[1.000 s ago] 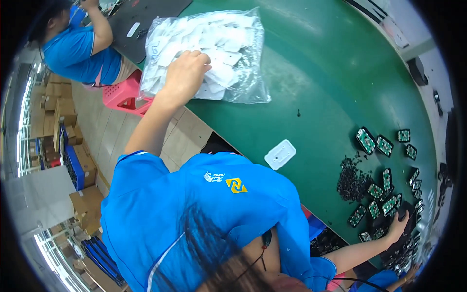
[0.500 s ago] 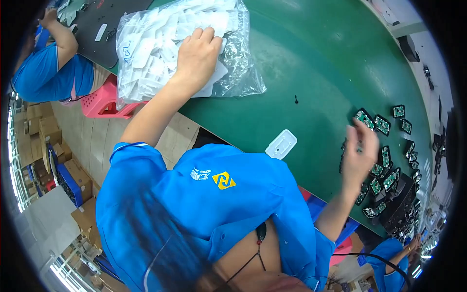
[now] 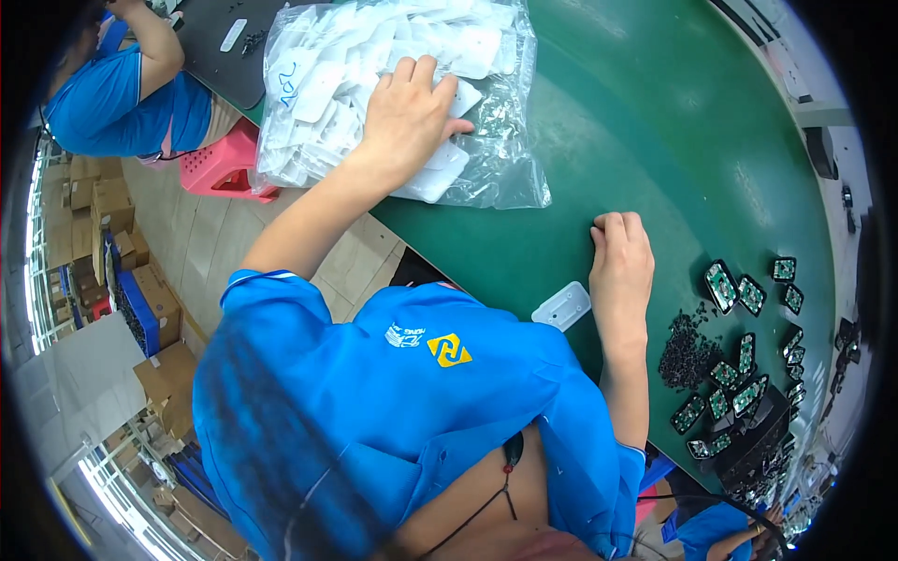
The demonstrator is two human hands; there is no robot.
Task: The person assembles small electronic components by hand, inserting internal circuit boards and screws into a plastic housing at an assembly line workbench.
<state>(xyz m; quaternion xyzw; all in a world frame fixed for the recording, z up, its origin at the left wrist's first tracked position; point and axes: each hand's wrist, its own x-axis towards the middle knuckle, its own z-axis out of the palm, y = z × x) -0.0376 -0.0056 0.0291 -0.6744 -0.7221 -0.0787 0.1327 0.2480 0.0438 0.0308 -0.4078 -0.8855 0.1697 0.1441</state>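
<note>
My left hand [image 3: 404, 122] lies over a clear plastic bag [image 3: 500, 168] at the far left of the table. Its thumb stands apart from the bent fingers, which touch the white plastic covers [image 3: 318, 98] filling the bag. On the green tabletop right of the bag, my right hand [image 3: 622, 266] rests with fingers bent together and tips down. Whatever may be under those fingertips is hidden. Next to my right wrist, by the table's near edge, lies a single white plastic cover [image 3: 562, 306] with its hollow side up.
At right, a pile of small black parts [image 3: 689, 348] lies beside several black housings with green circuit boards [image 3: 721, 285]. A black box [image 3: 760, 425] stands near them. A co-worker [image 3: 131, 103] sits far left by a red stool [image 3: 224, 164]. Another co-worker [image 3: 716, 531] is at lower right.
My right hand has moved left from the circuit-board housings to where a small black part lay, now hidden. My left hand stays on the bag, thumb now showing. The whole view has shifted slightly.
</note>
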